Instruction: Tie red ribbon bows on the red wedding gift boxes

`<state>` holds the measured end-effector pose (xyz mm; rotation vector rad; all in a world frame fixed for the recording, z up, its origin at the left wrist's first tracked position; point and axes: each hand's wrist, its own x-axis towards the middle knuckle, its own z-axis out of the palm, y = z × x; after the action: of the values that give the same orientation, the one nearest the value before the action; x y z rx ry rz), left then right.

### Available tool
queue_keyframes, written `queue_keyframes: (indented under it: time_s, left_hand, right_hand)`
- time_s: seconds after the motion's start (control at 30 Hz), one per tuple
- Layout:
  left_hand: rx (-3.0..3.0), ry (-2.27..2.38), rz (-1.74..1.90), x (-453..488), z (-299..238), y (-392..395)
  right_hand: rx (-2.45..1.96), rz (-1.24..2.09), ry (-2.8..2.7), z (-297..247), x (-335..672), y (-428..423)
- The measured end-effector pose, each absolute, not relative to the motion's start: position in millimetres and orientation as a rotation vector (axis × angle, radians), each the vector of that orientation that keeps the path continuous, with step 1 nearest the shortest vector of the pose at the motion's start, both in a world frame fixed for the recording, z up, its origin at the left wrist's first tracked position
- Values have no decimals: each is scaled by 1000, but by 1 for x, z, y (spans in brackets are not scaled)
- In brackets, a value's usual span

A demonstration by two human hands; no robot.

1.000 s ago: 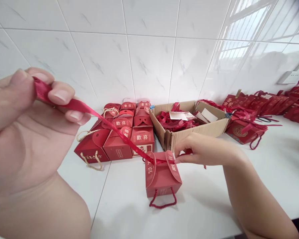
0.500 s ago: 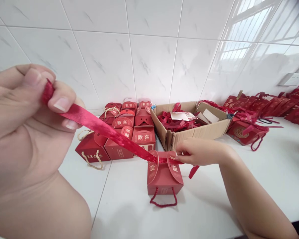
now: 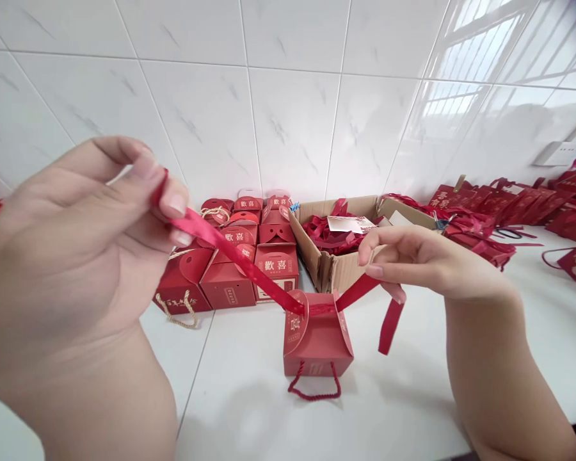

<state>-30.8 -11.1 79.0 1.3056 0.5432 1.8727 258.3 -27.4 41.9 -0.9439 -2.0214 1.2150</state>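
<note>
A small red gift box with a dark red cord handle at its front stands on the white table. Through the holes in its top flaps runs a red ribbon. My left hand, large at the left, pinches one end of that ribbon between thumb and fingers, high above the table. Just right of the box, my right hand grips the other side of the ribbon, whose cut end hangs below the fingers. Both ribbon lengths slope upward from the box, which sits apart from either hand.
Behind on the left, several red gift boxes stand packed together. An open cardboard box holds red ribbons and white cards. More red boxes line the tiled wall at the right. At the right edge, a partly seen hand touches a red box.
My right hand has lifted up and to the right, raising its side of the ribbon off the box. My left hand has shifted right. Another person's hand with a red box appears at the right edge.
</note>
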Motion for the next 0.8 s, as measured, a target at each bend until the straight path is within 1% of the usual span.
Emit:
queue_keyframes:
  time_s: [0.1,0.27,0.4,0.57,0.7,0.8]
  left_hand:
    - [1556,483,1762,-28,77,-11]
    - [1571,492,1750,-22,74,-14]
    - [1549,432,1758,-16,74,-18]
    - [1491,340,1655,-13,77,-21]
    - [1467,261,1631,-10,75,-23]
    - [1486,307,1598,-7,71,-24]
  right_hand:
    - [-825,1273,-1902,41,259,-27]
    - [-659,1312,-1756,38,268,-30]
    - [-575,1309,-1798,36,273,-31]
    - [-614,1273,-1842,32,275,-27]
    - [-696,1203,-1758,29,269,-25]
    - [-745,1100,-1670,29,260,-25]
